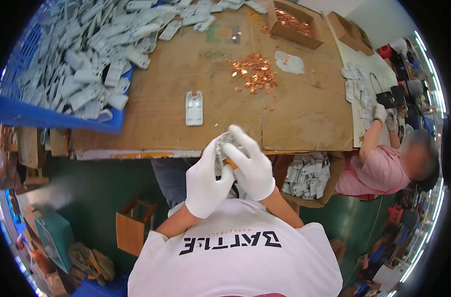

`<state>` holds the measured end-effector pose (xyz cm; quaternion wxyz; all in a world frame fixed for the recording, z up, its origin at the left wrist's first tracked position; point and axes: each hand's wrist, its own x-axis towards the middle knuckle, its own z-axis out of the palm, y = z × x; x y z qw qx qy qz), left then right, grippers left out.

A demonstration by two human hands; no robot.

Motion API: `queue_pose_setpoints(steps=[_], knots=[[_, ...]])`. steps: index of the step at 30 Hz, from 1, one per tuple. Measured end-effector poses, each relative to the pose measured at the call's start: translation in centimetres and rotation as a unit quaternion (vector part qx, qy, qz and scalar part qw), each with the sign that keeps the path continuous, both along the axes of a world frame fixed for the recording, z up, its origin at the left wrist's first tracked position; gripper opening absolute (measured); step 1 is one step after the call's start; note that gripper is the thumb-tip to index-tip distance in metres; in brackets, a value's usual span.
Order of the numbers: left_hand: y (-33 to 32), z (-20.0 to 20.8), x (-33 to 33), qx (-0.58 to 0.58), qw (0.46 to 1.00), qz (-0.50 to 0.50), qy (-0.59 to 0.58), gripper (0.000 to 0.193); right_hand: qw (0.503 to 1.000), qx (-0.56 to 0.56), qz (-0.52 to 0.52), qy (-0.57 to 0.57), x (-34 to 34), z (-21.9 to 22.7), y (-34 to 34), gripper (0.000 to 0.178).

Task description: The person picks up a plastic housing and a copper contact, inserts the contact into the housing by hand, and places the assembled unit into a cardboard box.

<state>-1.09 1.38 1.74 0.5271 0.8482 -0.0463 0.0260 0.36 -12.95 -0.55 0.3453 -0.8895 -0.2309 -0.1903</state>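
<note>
The grip of the gloved left hand (206, 182) and right hand (254, 167) was clamped on a grey part (225, 138), partly hidden, held at the tabletop's (156, 109) near edge. Dropping was judged possible, through gloved slippage.

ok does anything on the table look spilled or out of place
Possibly the small copper-coloured pieces: they lie in a loose heap on the brown table, with strays scattered around it, while more sit in the open cardboard box behind. Whether they spilled or were tipped out deliberately, I can't tell.
</note>
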Motion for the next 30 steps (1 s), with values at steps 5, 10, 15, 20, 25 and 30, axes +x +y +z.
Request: queue_pose_setpoints(steps=[5, 10, 15, 20, 25, 30], knots=[[-0.9, 0.9, 0.8, 0.028, 0.999, -0.030, -0.011, 0.057, 0.994, 0.054, 0.030, 0.095, 0.9, 1.1, -1.2, 0.037], [-0.9, 0.7, 4.1, 0.060, 0.997, -0.035, 0.043, 0.065, 0.980, 0.168, -0.009, 0.102, 5.9, -0.8, -6.1, 0.023], [7.6, -2.8, 12.4, 0.470, 0.848, 0.216, -0.114, 0.056, 0.974, 0.018, -0.224, 0.006, 13.1, -5.4, -20.6, 0.026], [11.4, -4.8, 16.9, 0.592, 0.750, 0.275, -0.107, 0.058, 0.931, -0.130, -0.338, -0.054, 18.8, -8.9, -38.0, 0.020], [13.2, -4.8, 17.5, 0.616, 0.739, 0.272, 0.025, 0.043, 0.873, -0.210, -0.439, 0.031, 21.2, -6.2, -36.2, 0.032], [13.5, -6.2, 19.3, 0.594, 0.756, 0.266, -0.070, 0.027, 0.991, -0.096, -0.089, -0.026, 18.4, -6.4, -21.5, 0.036]])
